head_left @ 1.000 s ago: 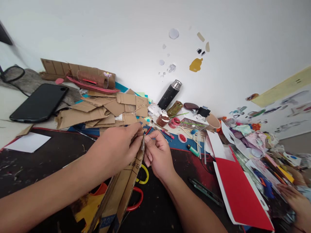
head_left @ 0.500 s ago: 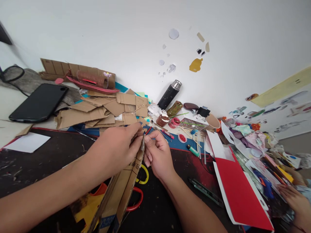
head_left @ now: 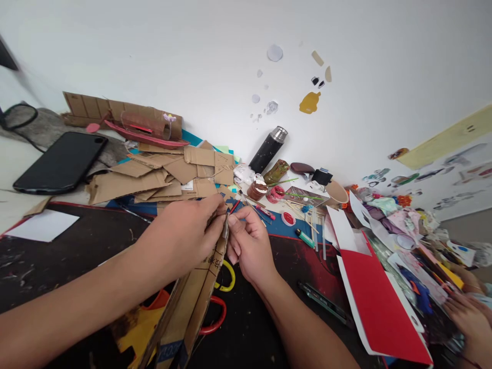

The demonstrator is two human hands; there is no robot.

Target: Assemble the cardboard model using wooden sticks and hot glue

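Note:
A long folded strip of brown cardboard [head_left: 192, 300] with printed characters runs from the bottom edge up to my fingers. My left hand [head_left: 188, 233] is closed on its far end, thumb and fingers pinching the edge. From the other side my right hand [head_left: 251, 243] pinches the same tip between thumb and forefinger; whether something small sits between the fingertips cannot be made out. Partly under the cardboard lie scissors with a red handle loop [head_left: 216, 316] and a yellow handle loop [head_left: 227, 277]. A yellow and orange piece [head_left: 140, 328] shows below my left forearm.
Cardboard scraps [head_left: 154, 177] are heaped behind my hands, near a black phone [head_left: 61, 163]. A black flask [head_left: 268, 149] and paint jars [head_left: 257, 188] stand by the wall. Rightward lie a utility knife [head_left: 325, 302], a red folder [head_left: 380, 302] and another person's hand [head_left: 467, 312].
My hands and the cardboard strip hold nearly the same place. At the far right, the other person's hand has shifted slightly.

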